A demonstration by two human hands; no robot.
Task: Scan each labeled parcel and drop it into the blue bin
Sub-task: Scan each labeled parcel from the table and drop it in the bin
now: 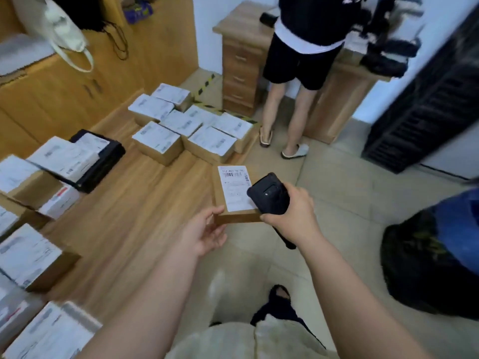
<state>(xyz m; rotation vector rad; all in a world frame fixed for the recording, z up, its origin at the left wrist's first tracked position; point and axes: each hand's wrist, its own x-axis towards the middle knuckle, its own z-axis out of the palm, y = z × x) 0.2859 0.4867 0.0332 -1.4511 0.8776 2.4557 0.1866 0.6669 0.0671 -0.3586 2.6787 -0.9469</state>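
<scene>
A flat brown cardboard parcel (223, 193) with a white barcode label on top is held level over the edge of the wooden table. My left hand (210, 233) holds it from below at its near left corner, thumb on the edge. My right hand (295, 211) grips a black handheld scanner (269, 195), whose head lies over the label's lower right corner. The blue bin (464, 229), lined with a black bag, stands on the floor at the far right, partly cut off.
Several labeled parcels (181, 128) are stacked on the wooden table (124, 211), more along its left edge. A black tray (103, 161) sits among them. Another person (293, 81) stands at a wooden desk ahead. A black rack (425, 104) stands at the right.
</scene>
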